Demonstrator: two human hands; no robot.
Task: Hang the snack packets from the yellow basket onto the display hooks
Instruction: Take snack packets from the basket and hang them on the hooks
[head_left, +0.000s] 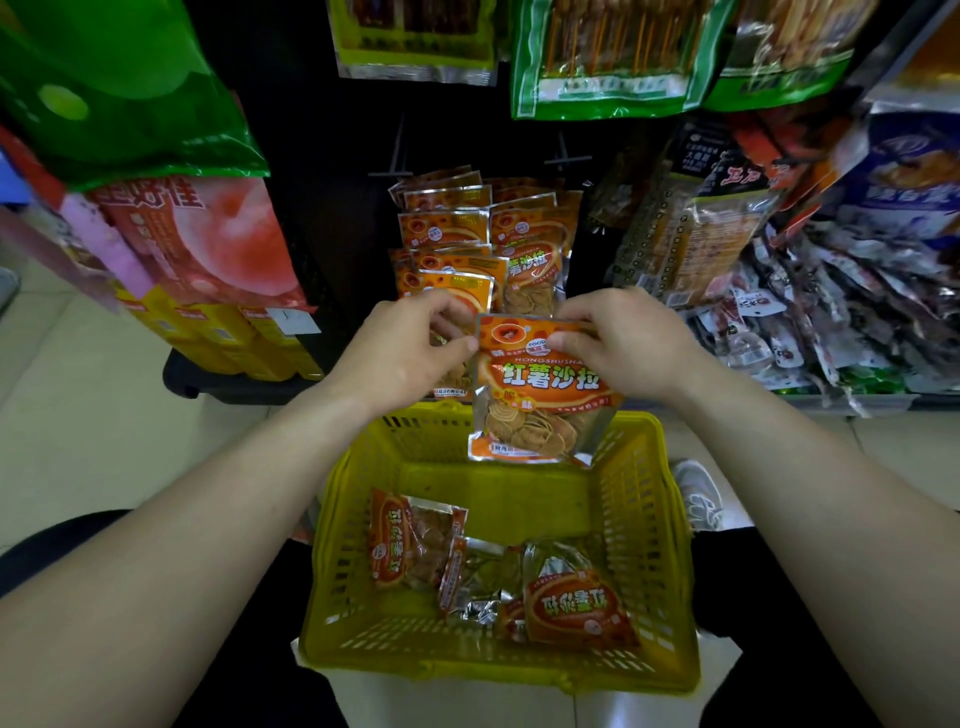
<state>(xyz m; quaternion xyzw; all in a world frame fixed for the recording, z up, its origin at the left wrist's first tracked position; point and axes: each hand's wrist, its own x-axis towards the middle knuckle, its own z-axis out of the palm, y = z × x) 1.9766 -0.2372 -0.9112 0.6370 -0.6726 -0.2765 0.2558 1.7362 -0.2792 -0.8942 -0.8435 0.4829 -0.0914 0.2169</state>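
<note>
**Operator:** Starting with the head view, the only one I have. I am holding one orange snack packet (540, 387) upright above the far rim of the yellow basket (332, 587). My left hand (410, 348) is pinching its top left corner between thumb and fingers, and my right hand (618, 343) is pinching the top edge just right of centre. Both sets of fingers are closed on the foil header, not spread.

**Observer:** Where are you taking it?

**Operator:** Towards the rows of matching orange packets (483, 244) hanging straight ahead on the dark display panel (332, 218). My knuckles are sitting just in front of the lowest of them. I cannot make out a hook tip there; the hanging packets and my hands are hiding it.

**Observer:** So how are you planning to do it cleanly?

**Operator:** I am keeping the header flat and taut between both pinches, so the hang hole stays open and facing the panel. I would say the trick is sliding my right fingers off the centre, since they are probably covering the hole. Then I am aiming to line the hole up level with the hook and push straight back, not at an angle.

**Observer:** Much left?

**Operator:** A few packets (576, 605) are lying loose in the basket bottom, some face down, so I judge the job is partway through.
</note>
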